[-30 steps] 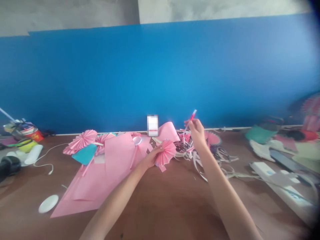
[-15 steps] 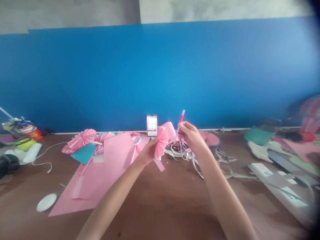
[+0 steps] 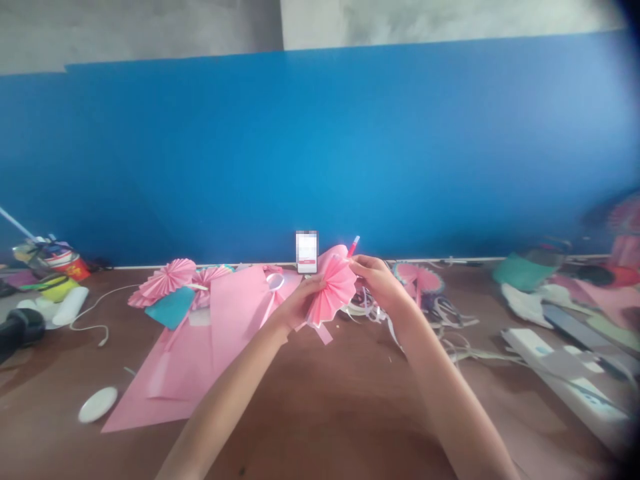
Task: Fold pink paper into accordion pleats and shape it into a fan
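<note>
At the near edge: bare brown table, crossed by two forearms. Mid-table: pleated pink paper fan, raised just above the surface, grasped at its lower left by the left hand, grip clenched on the pleats. Right hand: grip closed on a red-tipped tube, held against the fan's upper right edge. Handling note: the pleats are judged best pinched firmly at the base, so that nothing is splayed under the tube. Beyond: pink paper sheet, curled white strips, blue wall.
</note>
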`<state>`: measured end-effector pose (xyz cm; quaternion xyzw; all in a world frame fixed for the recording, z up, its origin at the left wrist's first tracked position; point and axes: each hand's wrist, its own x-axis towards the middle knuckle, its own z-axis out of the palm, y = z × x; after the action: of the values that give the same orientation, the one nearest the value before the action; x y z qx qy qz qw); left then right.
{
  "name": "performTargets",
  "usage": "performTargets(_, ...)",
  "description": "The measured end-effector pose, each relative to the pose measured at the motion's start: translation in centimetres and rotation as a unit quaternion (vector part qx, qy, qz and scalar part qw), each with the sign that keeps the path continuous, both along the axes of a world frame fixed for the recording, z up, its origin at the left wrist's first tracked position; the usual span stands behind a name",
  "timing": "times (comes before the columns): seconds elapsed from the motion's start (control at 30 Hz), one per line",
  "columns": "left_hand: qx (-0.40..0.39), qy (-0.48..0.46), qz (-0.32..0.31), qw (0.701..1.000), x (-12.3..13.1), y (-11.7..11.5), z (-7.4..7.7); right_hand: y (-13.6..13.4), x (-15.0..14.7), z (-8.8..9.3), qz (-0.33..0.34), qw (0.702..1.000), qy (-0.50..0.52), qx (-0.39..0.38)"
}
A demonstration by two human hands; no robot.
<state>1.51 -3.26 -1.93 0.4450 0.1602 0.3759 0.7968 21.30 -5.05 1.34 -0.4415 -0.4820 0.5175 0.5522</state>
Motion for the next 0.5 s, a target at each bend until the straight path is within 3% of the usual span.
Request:
performTargets(0.13, 0.007, -0.002, -0.009, 1.000, -0.5, 0.3, 0.0, -0.2, 0.5, 0.4, 0.034, 0.999, -0.019, 0.010)
performTargets(0.33, -0.035, -0.048, -0.052, 0.997, 0.0, 0.3, -1.0, -0.4, 0.4, 0.6, 0.043, 0.998, -0.038, 0.024)
performTargets(0.5, -0.083, -0.082, -0.065, 0.991, -0.1, 0.3, -0.9, -0.3, 0.6, 0.3, 0.083, 0.996, -0.033, 0.022)
